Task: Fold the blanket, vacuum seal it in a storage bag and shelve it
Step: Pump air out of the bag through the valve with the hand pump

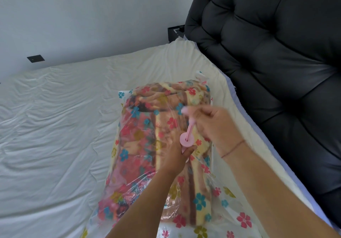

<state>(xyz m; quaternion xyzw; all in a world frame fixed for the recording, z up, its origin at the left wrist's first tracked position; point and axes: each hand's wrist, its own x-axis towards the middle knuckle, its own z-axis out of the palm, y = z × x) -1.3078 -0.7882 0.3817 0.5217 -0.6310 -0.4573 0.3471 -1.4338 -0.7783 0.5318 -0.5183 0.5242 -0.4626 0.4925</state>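
Mid-frame, left grip (176, 156) clasps the pump (186, 140) on the storage bag (136, 130), steadying it — right grip (215, 125) clenches the handle (185, 111) to draw air.

Glossy, crinkled clear plastic bag (184, 201) over soft cloth blanket (147, 127), smooth pink plastic pump (186, 139), matt wrinkled bedsheet (55, 127), dark tufted headboard (276, 53).

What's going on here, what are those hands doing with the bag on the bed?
A person is working a pink hand pump on a flower-printed vacuum storage bag, which lies on the white-sheeted bed with the folded blanket inside. The left hand grips the pump's barrel on top of the bag. The right hand, blurred, holds the handle with the plunger rod drawn out. The bag looks loose and wrinkled, so not all the air is out, and it is not yet shelved.
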